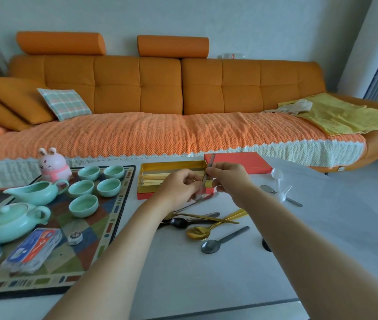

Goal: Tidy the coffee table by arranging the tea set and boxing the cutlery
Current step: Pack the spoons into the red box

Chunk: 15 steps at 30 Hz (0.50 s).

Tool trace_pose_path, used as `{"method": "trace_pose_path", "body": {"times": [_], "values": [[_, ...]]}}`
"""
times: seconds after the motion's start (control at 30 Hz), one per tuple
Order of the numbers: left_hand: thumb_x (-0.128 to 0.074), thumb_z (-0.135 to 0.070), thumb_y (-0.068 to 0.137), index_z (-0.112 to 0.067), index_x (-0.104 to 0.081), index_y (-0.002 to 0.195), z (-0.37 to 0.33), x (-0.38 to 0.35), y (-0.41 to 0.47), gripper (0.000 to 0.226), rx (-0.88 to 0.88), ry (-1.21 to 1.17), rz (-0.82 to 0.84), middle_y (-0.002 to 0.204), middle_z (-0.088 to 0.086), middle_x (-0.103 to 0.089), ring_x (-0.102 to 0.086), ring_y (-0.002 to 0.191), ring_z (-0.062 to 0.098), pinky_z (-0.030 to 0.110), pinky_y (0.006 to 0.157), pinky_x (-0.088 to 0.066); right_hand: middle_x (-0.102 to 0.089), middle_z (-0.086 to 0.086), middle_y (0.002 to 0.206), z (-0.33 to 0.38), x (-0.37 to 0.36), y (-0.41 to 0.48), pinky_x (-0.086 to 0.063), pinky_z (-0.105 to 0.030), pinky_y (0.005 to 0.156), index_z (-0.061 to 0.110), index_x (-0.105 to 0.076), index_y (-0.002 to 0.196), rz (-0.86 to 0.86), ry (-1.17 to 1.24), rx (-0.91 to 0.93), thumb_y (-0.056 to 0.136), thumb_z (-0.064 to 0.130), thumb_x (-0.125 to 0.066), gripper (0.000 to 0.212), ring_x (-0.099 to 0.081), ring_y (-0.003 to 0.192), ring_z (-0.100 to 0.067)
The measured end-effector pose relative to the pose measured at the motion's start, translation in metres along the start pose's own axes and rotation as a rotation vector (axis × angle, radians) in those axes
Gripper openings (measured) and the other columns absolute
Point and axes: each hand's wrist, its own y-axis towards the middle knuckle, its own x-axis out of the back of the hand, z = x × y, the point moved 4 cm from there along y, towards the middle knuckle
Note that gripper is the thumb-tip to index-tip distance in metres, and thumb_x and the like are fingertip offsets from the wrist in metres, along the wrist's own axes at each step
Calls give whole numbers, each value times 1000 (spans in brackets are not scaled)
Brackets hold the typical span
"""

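Note:
My left hand (178,188) and my right hand (227,179) meet in front of the open gold-lined cutlery box (171,166). Together they pinch a slim silver utensil (207,172) that stands nearly upright over the box's right end. Pale chopsticks (153,179) lie inside the box. Its red lid (238,161) lies just behind and to the right. Loose spoons (206,227), gold, black and grey, lie on the white table near my forearms. On the patterned mat (104,232) to the left stand several mint teacups (95,185), a pitcher (35,192) and a teapot (10,220).
A pink rabbit figure (54,165) stands at the mat's far edge. A card box (33,248) and a small round tin (75,237) lie on the mat. A white plastic spoon (278,181) and a grey utensil (280,196) lie at the right. The orange sofa (183,88) runs behind.

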Motion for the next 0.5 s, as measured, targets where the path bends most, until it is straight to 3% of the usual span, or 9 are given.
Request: {"method": "trace_pose_path", "body": {"times": [0.07,0.13,0.2,0.27,0.37,0.47,0.5], "values": [[-62,-13,94,-20,-64,98,3,8,1,9,25,-47,-15,84,4,-73,-71,79,19,34,76,-60,-67,-4,80,1,-9,2,-52,-31,61,9,-68,102,-22,-10,4,86,20,-71,19,-59,61,-14],[-60,-11,95,-20,-65,96,7,21,1,11,36,-41,-68,86,3,-72,-70,80,17,31,74,-59,-64,-1,98,-1,-16,7,-56,-34,69,20,-53,123,-105,-115,62,84,28,-73,45,-63,79,-15],[-56,-14,98,-22,-66,97,13,34,5,13,43,31,-134,90,0,-70,-67,80,14,26,67,-52,-54,1,121,3,-23,10,-52,-37,86,26,-40,137,-183,-351,264,87,22,-68,57,-57,104,-18],[-51,-18,100,-26,-66,99,20,47,9,17,60,113,-164,93,-2,-67,-63,84,14,26,62,-43,-47,1,135,9,-35,9,-42,-41,99,28,-43,139,-187,-674,566,86,8,-58,58,-44,122,-20],[-47,-20,102,-31,-66,97,28,59,14,23,91,170,-135,101,-2,-66,-61,88,15,28,65,-42,-61,1,123,11,-56,8,-36,-46,97,30,-65,121,-123,-984,922,82,1,-58,49,-51,115,-26],[-43,-21,103,-30,-68,100,30,66,14,27,93,240,-112,94,-2,-66,-53,69,12,24,57,-37,-69,6,93,3,-69,13,-37,-51,95,32,-71,111,-124,-1099,985,86,5,-63,37,-59,90,-25],[-43,-21,103,-30,-68,102,32,69,15,26,82,249,-125,98,-2,-66,-53,71,10,24,57,-38,-68,7,87,1,-71,16,-37,-51,94,33,-72,110,-122,-1096,982,88,6,-63,36,-59,85,-25]]}}
